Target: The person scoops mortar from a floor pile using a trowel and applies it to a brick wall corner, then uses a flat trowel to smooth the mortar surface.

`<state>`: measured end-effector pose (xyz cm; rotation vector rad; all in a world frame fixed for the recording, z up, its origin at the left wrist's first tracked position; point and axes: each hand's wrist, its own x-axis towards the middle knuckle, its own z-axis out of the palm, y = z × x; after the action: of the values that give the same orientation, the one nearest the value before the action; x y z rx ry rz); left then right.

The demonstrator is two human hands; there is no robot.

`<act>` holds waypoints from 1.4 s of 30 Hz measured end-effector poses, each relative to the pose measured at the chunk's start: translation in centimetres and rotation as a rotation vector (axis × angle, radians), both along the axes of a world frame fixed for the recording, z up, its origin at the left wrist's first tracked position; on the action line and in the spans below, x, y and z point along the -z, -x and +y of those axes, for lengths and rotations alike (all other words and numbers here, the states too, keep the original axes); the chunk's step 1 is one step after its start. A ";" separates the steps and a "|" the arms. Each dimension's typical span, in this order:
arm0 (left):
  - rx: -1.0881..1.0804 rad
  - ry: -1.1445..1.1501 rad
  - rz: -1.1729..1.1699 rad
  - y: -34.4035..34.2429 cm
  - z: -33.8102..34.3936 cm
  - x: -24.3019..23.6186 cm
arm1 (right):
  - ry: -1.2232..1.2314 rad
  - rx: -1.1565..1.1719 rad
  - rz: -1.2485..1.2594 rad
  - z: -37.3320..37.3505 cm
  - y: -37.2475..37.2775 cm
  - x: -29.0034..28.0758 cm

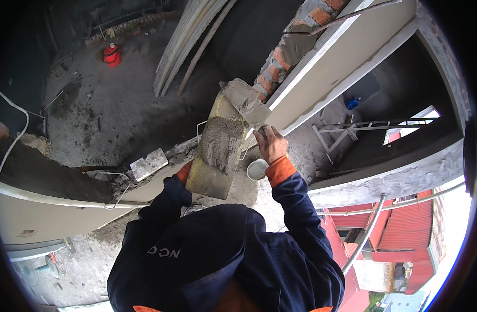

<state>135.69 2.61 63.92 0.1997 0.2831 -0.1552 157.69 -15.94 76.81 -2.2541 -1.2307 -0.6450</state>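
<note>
A long yellow mortar board (210, 182), with wet grey mortar (220, 145) heaped along it, is held out in front of me. My left arm's orange cuff (185, 171) runs under its near left side; the board hides my left hand, which appears to support it from below. My right hand (271, 144) is closed around the handle of a trowel (260, 115). Mortar coats the trowel's blade, which lies over the board's far right end, beside a broken brick edge (274, 67). Most of the handle is hidden by my fingers.
Below my right hand stands a white bucket (257, 170). A pale block (149, 164) sits on the wall ledge at left. Long boards (189, 41) lean at the far side, and a red bucket (112, 55) stands on the floor. A pole (366, 234) crosses at lower right.
</note>
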 end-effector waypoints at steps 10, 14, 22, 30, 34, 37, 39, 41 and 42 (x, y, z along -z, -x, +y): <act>-0.281 -0.491 -0.161 8.0 -0.3 3.0 | -0.498 0.145 0.860 5.4 -11.3 1.2; -0.301 -0.091 -0.039 8.2 -1.3 3.0 | -0.585 0.133 0.933 5.8 -11.4 -0.7; -0.340 -0.313 -0.049 7.7 -2.4 2.6 | -0.657 0.064 1.045 5.1 -11.8 -5.0; -0.371 -0.419 -0.060 7.7 -3.2 1.4 | -0.625 0.024 1.097 4.6 -12.6 -7.0; -0.374 -0.315 -0.058 7.8 -3.2 1.4 | -0.580 0.001 1.154 3.9 -12.8 -7.5; -0.356 -0.263 -0.035 8.1 -3.0 2.3 | -0.561 -0.010 1.191 3.9 -12.9 -8.3; -0.352 -0.232 -0.025 8.3 -2.7 2.9 | -0.584 -0.006 1.193 4.3 -12.4 -8.8; -0.352 -0.201 -0.002 8.3 -2.8 3.0 | -0.584 -0.034 1.194 4.1 -12.5 -9.2; -0.357 -0.181 0.022 8.0 -2.9 3.1 | -0.570 -0.024 1.194 3.9 -12.6 -9.5</act>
<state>127.67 -0.26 60.86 0.3235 0.3499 0.2229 170.32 -12.02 86.26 -1.6102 -0.3766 0.3501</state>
